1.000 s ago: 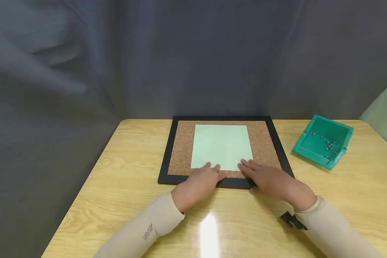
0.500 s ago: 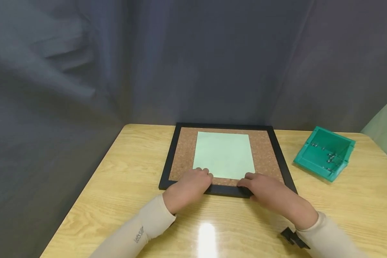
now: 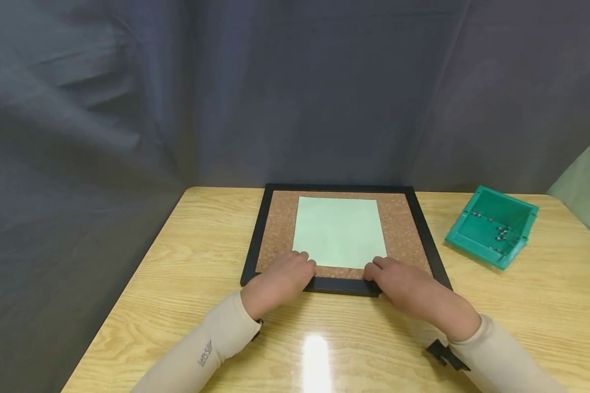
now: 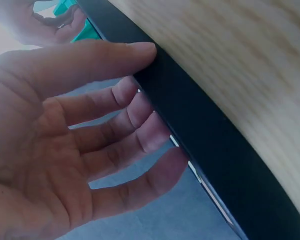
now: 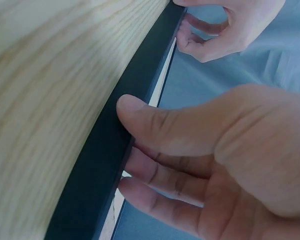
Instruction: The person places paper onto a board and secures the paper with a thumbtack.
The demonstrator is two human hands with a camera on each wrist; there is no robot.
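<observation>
A cork board [image 3: 280,229] in a black frame lies on the table, with a pale green sheet of paper [image 3: 340,232] on its middle. My left hand [image 3: 281,277] holds the near side of the frame, left of centre. In the left wrist view its thumb presses the outer face of the black frame [image 4: 200,120], the curled fingers over the inner edge. Further right along that same side, my right hand [image 3: 404,284] grips the frame likewise, thumb outside and fingertips [image 5: 135,192] over the top. The paper's lower corners lie close to both hands' fingers.
To the right of the board stands a tilted green plastic bin [image 3: 491,226] with several small metallic pieces [image 3: 502,233] inside. A dark curtain [image 3: 305,98] hangs behind the wooden table [image 3: 187,240] and along its left side.
Both hands have drawn back from the paper's lower edge, and their straight fingers have curled over the near side of the frame. The left hand has shifted left.
</observation>
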